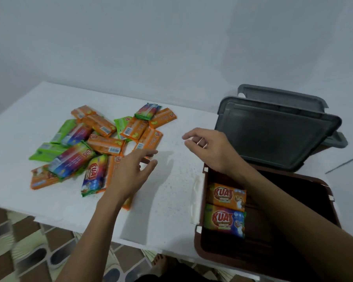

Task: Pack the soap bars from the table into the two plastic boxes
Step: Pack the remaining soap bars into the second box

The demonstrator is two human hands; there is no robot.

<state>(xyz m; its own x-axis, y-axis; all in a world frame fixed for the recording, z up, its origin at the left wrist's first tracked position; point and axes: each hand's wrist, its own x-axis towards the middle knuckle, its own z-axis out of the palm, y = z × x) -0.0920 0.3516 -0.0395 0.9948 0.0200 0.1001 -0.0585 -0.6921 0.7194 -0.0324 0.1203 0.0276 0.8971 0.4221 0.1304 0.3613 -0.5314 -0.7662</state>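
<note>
Tabletop point(171, 180) lies bare between the soap bar pile point(102, 137) and the brown box point(200, 241) at the front edge, holding two bars point(226, 196). Left hand point(128, 171) spread over the pile; right hand point(210, 149) loosely curled, empty, above the gap. Two grey lids point(273, 137) behind.

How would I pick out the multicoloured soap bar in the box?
Look in the brown box on the right of the table. Two bars lie by its left wall; the multicoloured soap bar is the nearer one, green and purple, its neighbour orange.

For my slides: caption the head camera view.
Left hand over the soap bar pile, right hand near the brown box, both empty; two bars lie in the box.
</note>
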